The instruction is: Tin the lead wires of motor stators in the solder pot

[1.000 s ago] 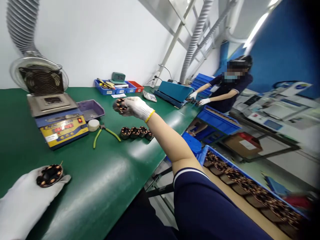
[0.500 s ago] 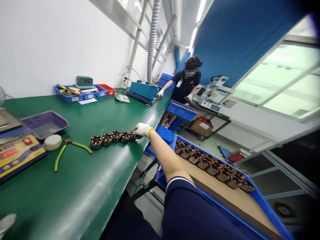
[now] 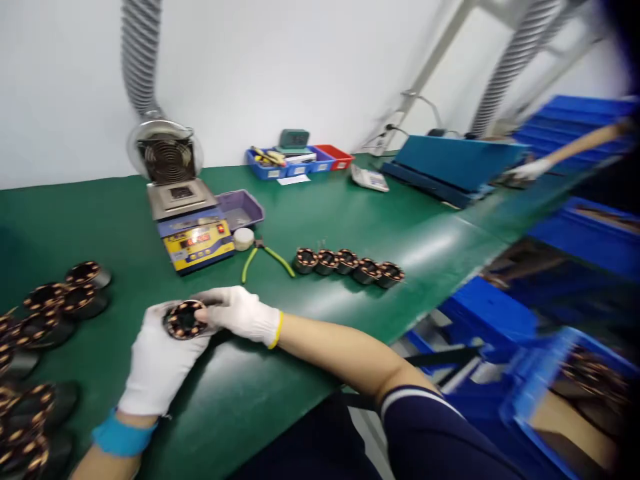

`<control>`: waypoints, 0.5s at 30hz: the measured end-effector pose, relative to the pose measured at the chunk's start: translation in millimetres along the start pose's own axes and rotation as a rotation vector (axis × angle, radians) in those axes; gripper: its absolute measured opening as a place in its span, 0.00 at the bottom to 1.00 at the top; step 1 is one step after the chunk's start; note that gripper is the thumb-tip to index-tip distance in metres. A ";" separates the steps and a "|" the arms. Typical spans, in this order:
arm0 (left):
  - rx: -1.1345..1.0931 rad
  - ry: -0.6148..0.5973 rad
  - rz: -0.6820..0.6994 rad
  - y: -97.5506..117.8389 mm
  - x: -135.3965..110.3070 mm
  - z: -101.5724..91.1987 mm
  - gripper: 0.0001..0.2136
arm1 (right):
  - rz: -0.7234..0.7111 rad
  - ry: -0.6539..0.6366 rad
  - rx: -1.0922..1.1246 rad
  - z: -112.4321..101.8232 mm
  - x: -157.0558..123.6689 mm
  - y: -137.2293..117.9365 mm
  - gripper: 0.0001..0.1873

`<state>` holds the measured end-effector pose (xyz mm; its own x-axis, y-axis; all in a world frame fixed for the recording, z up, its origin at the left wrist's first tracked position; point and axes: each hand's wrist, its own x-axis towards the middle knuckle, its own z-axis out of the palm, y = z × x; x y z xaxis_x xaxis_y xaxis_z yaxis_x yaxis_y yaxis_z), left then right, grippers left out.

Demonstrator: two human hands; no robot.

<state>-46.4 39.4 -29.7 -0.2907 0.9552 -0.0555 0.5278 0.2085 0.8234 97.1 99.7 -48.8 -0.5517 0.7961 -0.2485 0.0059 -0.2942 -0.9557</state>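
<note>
A motor stator (image 3: 184,321), a dark ring with copper windings around its inside, is held between both hands above the green table's front part. My left hand (image 3: 159,357), in a white glove with a blue band at the wrist, is closed around it from the left and below. My right hand (image 3: 243,313), in a white glove with a yellow cuff, grips its right side, thumb on the rim. Beyond the right hand, several stators (image 3: 346,262) stand in a row. More stators (image 3: 53,313) crowd the table's left side.
Green-handled pliers (image 3: 267,255), a round white pad (image 3: 243,239) and a purple tray (image 3: 245,208) lie near a yellow-and-blue device (image 3: 200,243) with a red display. Small bins (image 3: 300,163) stand by the wall. A co-worker's gloved hand (image 3: 530,171) is far right. A blue crate (image 3: 530,407) holds stators lower right.
The view has swung left. My right hand has left the near end of the stator row and come to the left hand. Both gloves now hold a stator.
</note>
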 end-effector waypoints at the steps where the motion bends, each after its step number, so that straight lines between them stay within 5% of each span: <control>1: -0.008 -0.015 -0.007 -2.2 1.2 2.6 0.34 | 0.027 -0.003 0.058 0.4 -1.0 1.2 0.34; 3: -0.037 -0.084 0.047 -5.4 3.9 7.0 0.34 | 0.036 -0.002 0.082 -2.8 -9.2 -2.4 0.37; 6: 0.018 -0.119 0.119 -7.0 5.1 7.6 0.31 | -0.101 0.127 -0.194 -7.1 -25.9 -13.6 0.35; 9: 0.039 -0.192 0.030 -2.1 4.5 2.5 0.20 | -0.263 0.270 -0.440 -9.9 -33.5 -19.9 0.31; 15: -0.225 -0.468 -0.078 12.8 2.6 -15.0 0.17 | -0.250 0.264 -0.335 -14.5 -32.0 -20.8 0.30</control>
<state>-52.4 41.4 -10.8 0.0927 0.9411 -0.3253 0.3193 0.2813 0.9049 126.7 88.1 -23.3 -0.3410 0.9401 0.0048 0.1921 0.0747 -0.9785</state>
